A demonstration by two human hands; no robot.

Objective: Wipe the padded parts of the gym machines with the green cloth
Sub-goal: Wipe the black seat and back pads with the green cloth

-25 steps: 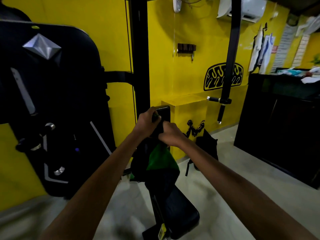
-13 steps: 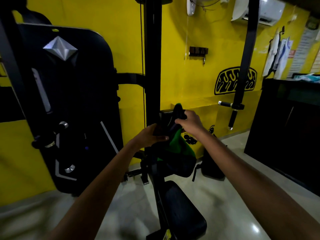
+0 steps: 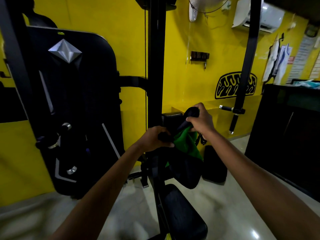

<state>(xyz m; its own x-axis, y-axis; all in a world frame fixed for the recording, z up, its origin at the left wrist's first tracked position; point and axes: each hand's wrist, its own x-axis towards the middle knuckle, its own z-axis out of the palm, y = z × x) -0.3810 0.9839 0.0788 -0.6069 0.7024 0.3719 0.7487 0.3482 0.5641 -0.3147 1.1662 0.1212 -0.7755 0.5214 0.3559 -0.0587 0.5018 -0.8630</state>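
The green cloth (image 3: 186,144), green on one face and dark on the other, hangs between my two hands in front of the machine's upright post (image 3: 156,66). My right hand (image 3: 201,121) grips its upper dark fold, raised above the left. My left hand (image 3: 153,138) grips a dark edge of the cloth close to the post. The lower dark part of the cloth droops over the black padded seat (image 3: 183,215). A black padded block (image 3: 171,118) sits on the post just behind my hands.
A black weight-stack cover (image 3: 69,104) with a silver diamond fills the left. A hanging bar with a grip handle (image 3: 232,112) is at right centre. A black counter (image 3: 287,135) stands far right and a dark bag (image 3: 214,163) on the floor by the yellow wall.
My hands, held together on the bunched cloth a second ago, have drawn apart. The right hand rose up and to the right, opening the cloth out. The view moved closer to the machine.
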